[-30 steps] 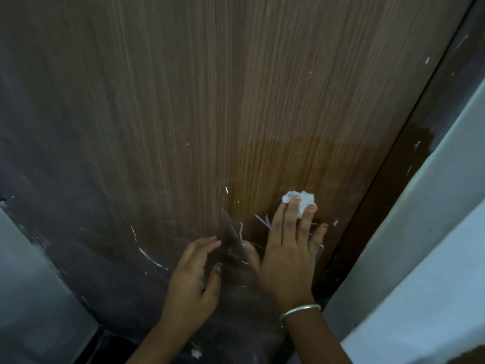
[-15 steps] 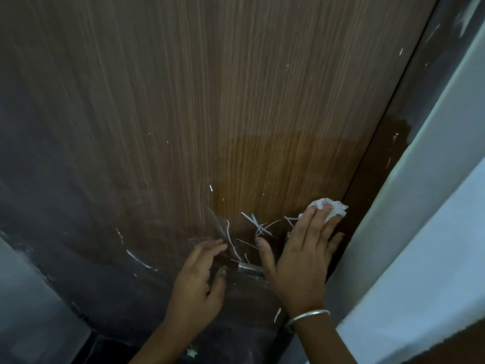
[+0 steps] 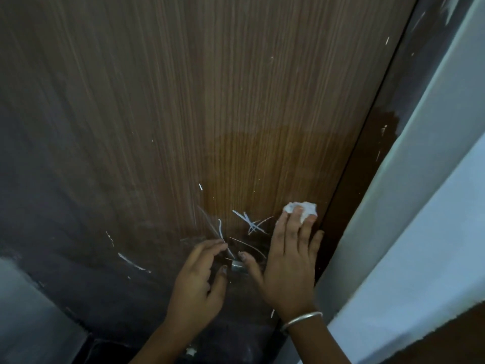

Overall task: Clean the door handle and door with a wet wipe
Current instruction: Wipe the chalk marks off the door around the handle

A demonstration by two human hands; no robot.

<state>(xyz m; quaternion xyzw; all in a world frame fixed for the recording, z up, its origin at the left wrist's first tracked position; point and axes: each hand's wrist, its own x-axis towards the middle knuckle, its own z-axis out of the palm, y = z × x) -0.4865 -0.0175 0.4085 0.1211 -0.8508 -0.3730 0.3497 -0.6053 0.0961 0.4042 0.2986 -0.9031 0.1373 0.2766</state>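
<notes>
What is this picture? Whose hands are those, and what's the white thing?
There is no machine here, just a person's two hands. The camera sits on their head and looks down, so you see what they see. Its wide lens makes the door look bent. The right hand presses a crumpled white wipe against the wood with straight fingers, close to the door's edge. The left hand holds nothing and hovers by the small metal handle. White scratchy marks sit left of the wipe. The darker patch above them looks wet, so it was probably wiped. A silver bangle is on the right wrist.
</notes>
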